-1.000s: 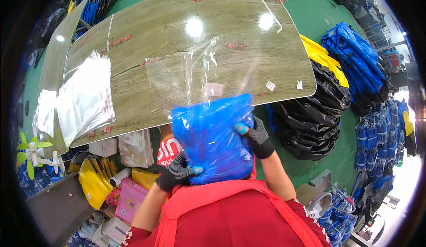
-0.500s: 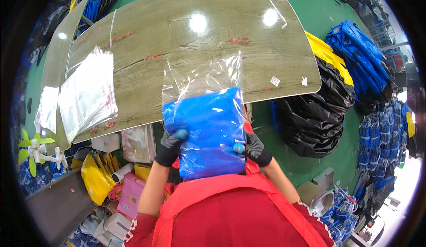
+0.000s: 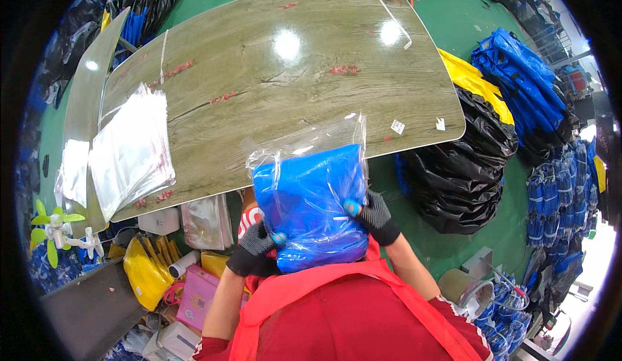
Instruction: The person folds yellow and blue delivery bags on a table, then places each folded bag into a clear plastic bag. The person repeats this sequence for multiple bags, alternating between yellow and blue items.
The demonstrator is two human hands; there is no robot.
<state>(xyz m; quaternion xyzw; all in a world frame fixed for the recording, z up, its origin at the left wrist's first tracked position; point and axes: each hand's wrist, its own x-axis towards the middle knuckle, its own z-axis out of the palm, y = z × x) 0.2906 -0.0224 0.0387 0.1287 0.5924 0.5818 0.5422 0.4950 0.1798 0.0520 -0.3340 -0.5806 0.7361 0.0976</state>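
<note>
Held against my red apron is a folded blue bundle [image 3: 315,209] inside a clear plastic bag [image 3: 308,142]. The bag's loose end sticks out beyond the blue and reaches over the near table edge. My left hand [image 3: 257,247], in a dark glove with bare fingertips and blue nails or tip covers, grips the bag's lower left side. My right hand [image 3: 374,217], gloved the same way, pinches its right side higher up, thumb on top. The other fingers of both hands are partly hidden behind the bundle.
A wood-patterned table [image 3: 278,89] spans ahead, with a stack of clear bags [image 3: 136,150] at its left. Right of it stand a large black sack [image 3: 453,166] and blue bags [image 3: 518,82]. A small green fan [image 3: 57,228] and yellow packs [image 3: 144,270] lie lower left.
The bagged bundle has tilted and shifted slightly right. My left hand has slid down its left edge, and my right hand has moved a little up and right. The bag's loose end looks shorter.
</note>
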